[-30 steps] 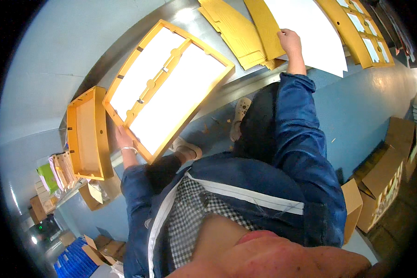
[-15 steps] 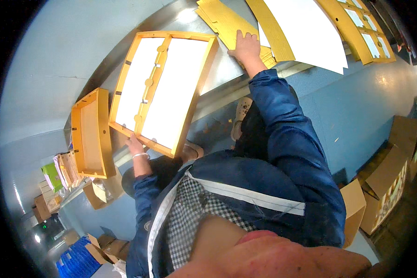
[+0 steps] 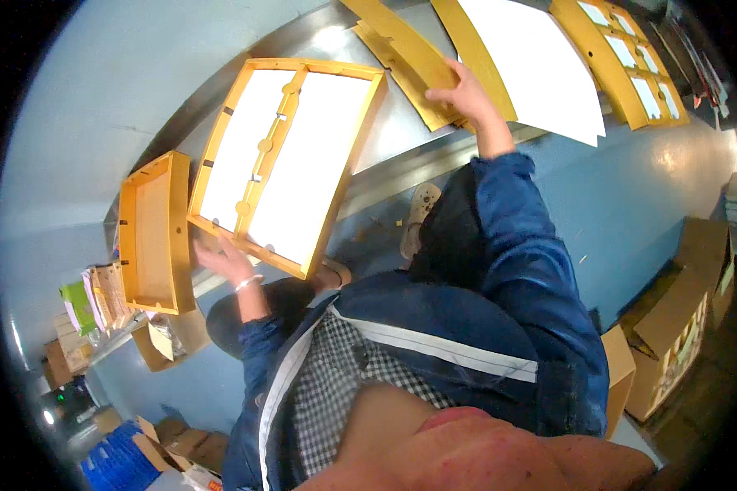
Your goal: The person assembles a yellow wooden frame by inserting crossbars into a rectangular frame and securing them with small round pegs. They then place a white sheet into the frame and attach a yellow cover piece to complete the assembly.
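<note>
A yellow-orange box tray [image 3: 344,192] with white panels and a notched cardboard divider [image 3: 264,147] down its inside lies tilted on the metal worktop, left of centre. My left hand [image 3: 228,266] is at its near left corner, fingers spread and slightly blurred, holding nothing. Farther right, my right hand [image 3: 475,102] is on a folded yellow cardboard piece [image 3: 405,61], its thumb over the face and its fingers at the right edge. Part of the grip is hidden. Beside it are another yellow strip [image 3: 475,61] and white sheets [image 3: 536,65].
An open yellow tray [image 3: 151,233] stands at the left. At the far right of the worktop [image 3: 385,147] is a yellow tray with white compartments [image 3: 630,69]. Cardboard cartons [image 3: 659,352] stand on the floor at right, and a blue stack [image 3: 123,458] at lower left.
My left hand has let go of the tray's near edge and spread its fingers. My right hand has shifted right and nearer, and the yellow cardboard under it has tilted and looks narrower.
</note>
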Demonstrator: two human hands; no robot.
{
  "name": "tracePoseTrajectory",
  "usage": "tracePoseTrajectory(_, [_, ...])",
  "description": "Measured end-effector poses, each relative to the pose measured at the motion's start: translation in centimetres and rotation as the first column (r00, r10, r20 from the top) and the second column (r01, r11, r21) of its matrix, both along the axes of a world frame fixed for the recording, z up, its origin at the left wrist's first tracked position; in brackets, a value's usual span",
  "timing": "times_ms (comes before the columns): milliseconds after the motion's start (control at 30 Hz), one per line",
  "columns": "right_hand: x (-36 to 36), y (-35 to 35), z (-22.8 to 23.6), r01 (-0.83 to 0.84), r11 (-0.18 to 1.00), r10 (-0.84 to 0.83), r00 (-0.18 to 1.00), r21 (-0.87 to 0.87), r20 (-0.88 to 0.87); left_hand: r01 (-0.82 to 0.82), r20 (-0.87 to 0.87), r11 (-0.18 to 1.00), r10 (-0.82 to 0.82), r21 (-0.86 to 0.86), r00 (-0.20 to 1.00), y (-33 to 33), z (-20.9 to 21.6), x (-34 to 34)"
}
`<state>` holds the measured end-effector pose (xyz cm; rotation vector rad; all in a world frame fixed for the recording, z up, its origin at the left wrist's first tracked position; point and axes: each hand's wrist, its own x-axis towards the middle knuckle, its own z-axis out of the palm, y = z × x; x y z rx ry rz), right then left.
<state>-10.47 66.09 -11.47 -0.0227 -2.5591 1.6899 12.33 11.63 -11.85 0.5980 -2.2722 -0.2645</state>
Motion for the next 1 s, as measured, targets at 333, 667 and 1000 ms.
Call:
tracePoseTrajectory(333, [21.3, -13.9, 11.5, -0.26, 0.897, 0.388, 0.85, 0.357, -0.356, 0.479, -0.641, -0.462, -0.306, 0.747, 0.704, 19.0, 12.8, -4.4])
tracePoseTrajectory(667, [18.6, -17.1, 14.4, -0.476, 0.817, 0.489, 0.871, -0.324, -0.047, 0.495, -0.552, -0.256, -0.5, 0.83, 0.667, 18.6, 14.2, 0.3])
tracePoseTrajectory(1000, [20.4, -18.1, 13.0, -0.384, 0.698, 0.429, 0.9, -0.605, -0.075, 0.55, -0.467, -0.083, -0.641, 0.831, 0.61, 18.4, 13.2, 2.7])
